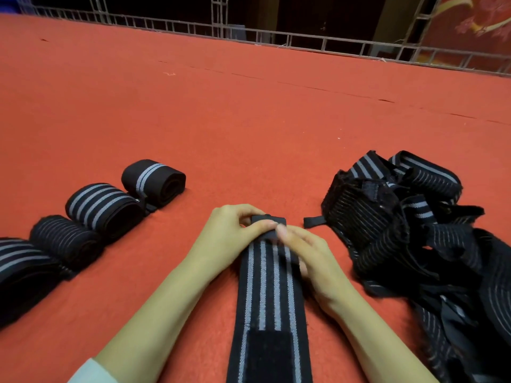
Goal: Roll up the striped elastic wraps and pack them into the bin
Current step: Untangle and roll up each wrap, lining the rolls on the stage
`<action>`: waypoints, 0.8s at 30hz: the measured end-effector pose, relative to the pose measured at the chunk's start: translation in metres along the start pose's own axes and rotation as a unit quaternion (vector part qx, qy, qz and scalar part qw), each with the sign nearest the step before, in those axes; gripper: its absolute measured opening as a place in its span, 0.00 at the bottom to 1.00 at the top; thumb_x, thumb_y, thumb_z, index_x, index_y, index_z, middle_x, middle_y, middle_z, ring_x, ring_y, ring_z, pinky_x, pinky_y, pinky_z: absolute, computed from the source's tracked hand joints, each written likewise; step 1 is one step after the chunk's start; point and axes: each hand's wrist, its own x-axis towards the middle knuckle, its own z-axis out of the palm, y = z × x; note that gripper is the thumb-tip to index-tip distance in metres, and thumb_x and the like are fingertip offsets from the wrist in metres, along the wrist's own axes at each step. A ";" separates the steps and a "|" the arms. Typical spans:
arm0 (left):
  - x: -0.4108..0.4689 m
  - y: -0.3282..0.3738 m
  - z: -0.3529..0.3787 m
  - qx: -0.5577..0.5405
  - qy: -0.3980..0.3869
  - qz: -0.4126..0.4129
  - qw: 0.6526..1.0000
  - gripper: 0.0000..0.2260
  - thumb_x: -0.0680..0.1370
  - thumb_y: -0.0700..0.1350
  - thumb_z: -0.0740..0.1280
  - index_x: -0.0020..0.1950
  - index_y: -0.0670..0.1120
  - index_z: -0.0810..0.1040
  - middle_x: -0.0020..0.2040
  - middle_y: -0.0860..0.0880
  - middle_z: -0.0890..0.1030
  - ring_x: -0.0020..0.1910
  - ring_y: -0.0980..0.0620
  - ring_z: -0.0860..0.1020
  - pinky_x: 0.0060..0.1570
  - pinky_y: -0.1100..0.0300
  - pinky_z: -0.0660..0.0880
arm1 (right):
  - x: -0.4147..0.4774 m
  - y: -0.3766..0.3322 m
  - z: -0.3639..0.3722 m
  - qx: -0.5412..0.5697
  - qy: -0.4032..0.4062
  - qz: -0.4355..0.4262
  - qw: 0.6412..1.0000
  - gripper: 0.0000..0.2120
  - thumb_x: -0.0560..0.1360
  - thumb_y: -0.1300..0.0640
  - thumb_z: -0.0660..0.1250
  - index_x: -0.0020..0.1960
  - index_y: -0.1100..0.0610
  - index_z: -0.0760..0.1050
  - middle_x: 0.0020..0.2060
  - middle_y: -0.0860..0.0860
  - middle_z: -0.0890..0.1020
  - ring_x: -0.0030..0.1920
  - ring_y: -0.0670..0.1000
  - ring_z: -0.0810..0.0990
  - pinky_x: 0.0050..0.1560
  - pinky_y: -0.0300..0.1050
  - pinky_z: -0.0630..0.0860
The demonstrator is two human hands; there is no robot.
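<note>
My left hand [229, 233] and right hand [313, 261] have their fingers clamped on the far end of the long black elastic wrap with grey stripes [265, 288], which lies flat on the red felt worktop [249, 120], its long axis running straight away from me.

Orange-red carpet [249, 111] covers the floor, with thin dark seams [343, 91] crossing its far right part. A grey metal truss [276, 37] lines the far edge, backed by darkness. A red patterned hanging [470, 26] fills the far right corner.
</note>
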 end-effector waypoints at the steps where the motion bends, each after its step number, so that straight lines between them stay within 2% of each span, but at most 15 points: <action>1: 0.000 0.000 0.003 0.021 0.011 0.018 1.000 0.06 0.74 0.51 0.72 0.46 0.50 0.84 0.41 0.54 0.85 0.42 0.57 0.82 0.46 0.61 0.76 | 0.001 0.001 0.000 -0.004 0.009 -0.006 1.000 0.15 0.74 0.52 0.68 0.55 0.62 0.80 0.49 0.59 0.84 0.49 0.52 0.83 0.51 0.45 0.78; 4: 0.000 0.004 0.004 0.001 -0.002 0.009 1.000 0.06 0.76 0.51 0.69 0.47 0.50 0.83 0.41 0.57 0.84 0.41 0.61 0.81 0.42 0.64 0.75 | 0.003 0.005 -0.002 -0.037 0.051 -0.030 0.998 0.09 0.79 0.59 0.64 0.55 0.61 0.79 0.46 0.56 0.85 0.45 0.49 0.83 0.46 0.40 0.78; 5: -0.001 0.006 0.002 -0.057 -0.035 -0.021 0.998 0.06 0.77 0.49 0.68 0.49 0.49 0.82 0.39 0.57 0.84 0.38 0.61 0.81 0.39 0.65 0.75 | 0.004 0.006 -0.002 -0.046 0.057 -0.038 0.997 0.08 0.79 0.60 0.63 0.55 0.60 0.78 0.46 0.56 0.85 0.45 0.50 0.84 0.46 0.40 0.78; 7: -0.003 0.010 -0.005 -0.198 -0.114 -0.084 0.970 0.07 0.78 0.44 0.67 0.55 0.46 0.80 0.39 0.53 0.84 0.35 0.59 0.81 0.31 0.66 0.74 | 0.005 0.005 -0.003 -0.058 0.065 -0.061 0.994 0.09 0.78 0.60 0.63 0.55 0.60 0.78 0.47 0.56 0.85 0.46 0.52 0.84 0.48 0.41 0.79; 9: -0.004 0.009 -0.008 -0.246 -0.136 -0.091 0.955 0.10 0.77 0.40 0.68 0.58 0.45 0.79 0.45 0.48 0.85 0.41 0.54 0.83 0.32 0.64 0.76 | 0.006 0.004 -0.003 -0.063 0.069 -0.074 0.993 0.11 0.76 0.57 0.64 0.55 0.60 0.78 0.47 0.57 0.85 0.48 0.54 0.84 0.49 0.44 0.79; 11: -0.004 0.007 -0.006 -0.220 -0.105 -0.066 0.968 0.12 0.75 0.39 0.70 0.58 0.46 0.80 0.49 0.47 0.85 0.46 0.54 0.83 0.37 0.60 0.79 | 0.006 0.004 -0.005 -0.059 0.070 -0.066 0.994 0.13 0.74 0.55 0.65 0.56 0.60 0.78 0.47 0.57 0.85 0.47 0.54 0.84 0.50 0.46 0.79; 14: -0.003 0.004 -0.002 -0.127 -0.039 0.001 0.991 0.12 0.74 0.40 0.72 0.56 0.49 0.82 0.50 0.54 0.85 0.49 0.57 0.82 0.47 0.56 0.79 | 0.006 0.003 -0.006 -0.035 0.063 -0.051 0.996 0.16 0.75 0.50 0.68 0.57 0.59 0.78 0.50 0.57 0.85 0.51 0.55 0.83 0.54 0.50 0.77; 16: -0.004 0.004 0.000 -0.093 -0.020 0.043 0.995 0.12 0.74 0.41 0.72 0.55 0.53 0.83 0.50 0.58 0.84 0.50 0.58 0.82 0.50 0.58 0.77 | 0.005 0.001 -0.005 -0.005 0.048 -0.034 0.998 0.23 0.75 0.42 0.66 0.59 0.59 0.79 0.54 0.58 0.83 0.57 0.59 0.81 0.59 0.54 0.75; 18: -0.004 0.003 0.000 -0.073 -0.023 0.099 0.992 0.12 0.73 0.38 0.72 0.54 0.52 0.83 0.50 0.58 0.84 0.52 0.61 0.81 0.53 0.65 0.74 | 0.005 -0.001 -0.004 0.020 0.039 -0.025 0.999 0.28 0.73 0.37 0.64 0.59 0.59 0.78 0.55 0.58 0.83 0.59 0.60 0.80 0.61 0.54 0.74; 20: -0.004 0.003 0.003 -0.079 -0.042 0.132 0.987 0.12 0.73 0.34 0.72 0.52 0.48 0.84 0.49 0.55 0.84 0.52 0.59 0.80 0.50 0.66 0.73 | 0.007 -0.001 -0.008 0.005 0.056 -0.043 0.997 0.20 0.73 0.42 0.67 0.56 0.56 0.79 0.49 0.52 0.84 0.54 0.53 0.82 0.56 0.45 0.77; 22: -0.005 0.002 0.003 -0.098 -0.053 0.125 0.986 0.13 0.71 0.32 0.72 0.49 0.48 0.85 0.50 0.53 0.84 0.52 0.59 0.80 0.49 0.67 0.73 | 0.007 0.000 -0.011 0.006 0.066 -0.042 0.997 0.10 0.76 0.54 0.67 0.56 0.54 0.76 0.40 0.46 0.84 0.44 0.45 0.83 0.46 0.37 0.78; 24: -0.004 0.002 -0.001 -0.123 -0.075 0.081 0.986 0.13 0.70 0.34 0.74 0.49 0.50 0.85 0.52 0.54 0.83 0.55 0.60 0.79 0.52 0.67 0.74 | 0.006 0.001 -0.012 0.018 0.053 -0.031 0.998 0.11 0.77 0.59 0.64 0.59 0.54 0.71 0.38 0.46 0.84 0.40 0.44 0.82 0.41 0.36 0.78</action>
